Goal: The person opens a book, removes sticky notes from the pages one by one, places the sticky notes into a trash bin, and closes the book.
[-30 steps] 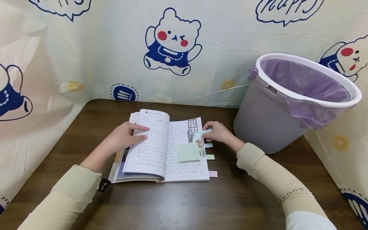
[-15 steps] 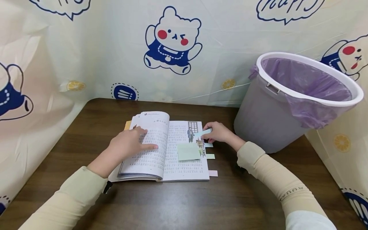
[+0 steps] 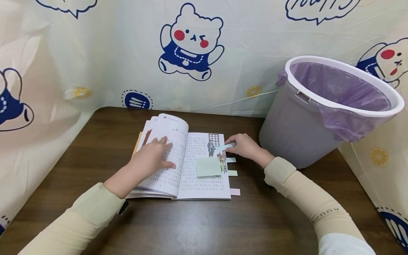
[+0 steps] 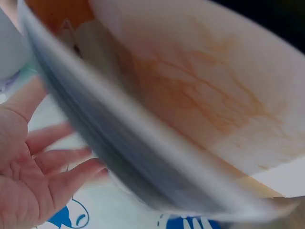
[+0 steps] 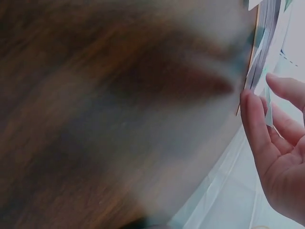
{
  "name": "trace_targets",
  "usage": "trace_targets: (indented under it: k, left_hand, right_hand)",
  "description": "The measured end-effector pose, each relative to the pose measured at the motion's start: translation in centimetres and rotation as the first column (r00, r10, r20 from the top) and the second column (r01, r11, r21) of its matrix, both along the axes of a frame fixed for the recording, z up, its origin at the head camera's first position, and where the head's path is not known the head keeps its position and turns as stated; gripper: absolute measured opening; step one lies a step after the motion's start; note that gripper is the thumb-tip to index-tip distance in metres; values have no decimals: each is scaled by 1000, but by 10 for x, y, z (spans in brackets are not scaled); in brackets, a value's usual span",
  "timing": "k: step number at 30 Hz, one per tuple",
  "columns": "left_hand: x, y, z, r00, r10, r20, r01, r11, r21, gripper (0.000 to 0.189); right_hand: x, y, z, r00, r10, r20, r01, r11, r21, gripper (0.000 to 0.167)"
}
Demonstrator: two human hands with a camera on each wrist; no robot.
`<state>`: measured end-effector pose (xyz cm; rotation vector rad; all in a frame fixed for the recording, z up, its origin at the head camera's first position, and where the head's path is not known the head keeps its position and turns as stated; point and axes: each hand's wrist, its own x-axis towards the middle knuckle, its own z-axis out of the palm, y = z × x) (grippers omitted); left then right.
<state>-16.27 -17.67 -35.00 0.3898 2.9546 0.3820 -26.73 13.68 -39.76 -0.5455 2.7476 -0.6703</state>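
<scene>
An open book (image 3: 204, 191) lies on the dark wooden table, its left pages lifted and curved. My left hand (image 3: 150, 158) rests on those left pages with fingers spread. In the left wrist view, the left hand (image 4: 33, 167) is beside the blurred page edges, fingers extended. At the book's right edge, my right hand (image 3: 243, 147) grips the book's side, thumb and fingers on either side of the edge in the right wrist view. A pale blue strip (image 3: 225, 146) sticks out over its fingers. A pale green sticky note (image 3: 208, 167) lies on the right page.
Blue, green and pink tabs (image 3: 235, 192) stick out from the book's right edge. A grey trash bin (image 3: 283, 124) with a purple liner stands at the right, beyond the right hand. A printed cloth (image 3: 140, 53) hangs behind the table.
My left hand has shifted right across the left pages, fingers spreading, and the left pages have risen at their top. The right hand has stayed at the book's right edge.
</scene>
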Motion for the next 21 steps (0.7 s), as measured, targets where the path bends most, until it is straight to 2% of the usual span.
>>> trace_targets:
  k: [5, 10, 14, 21]
  left_hand:
    - [3, 10, 5, 994, -85, 62, 82, 995, 58, 52]
    - [4, 17, 5, 979, -167, 117, 161, 985, 61, 47]
    - [4, 19, 2, 972, -178, 152, 179, 984, 8, 48]
    - [10, 31, -4, 948, -156, 276, 193, 975, -109, 55]
  right_hand:
    - [4, -2, 2, 998, 36, -51, -34, 999, 33, 33]
    - [6, -1, 2, 996, 57, -75, -55, 998, 30, 29]
    - [6, -1, 1, 993, 66, -94, -66, 998, 13, 26]
    - [7, -1, 1, 997, 31, -71, -30, 999, 16, 23]
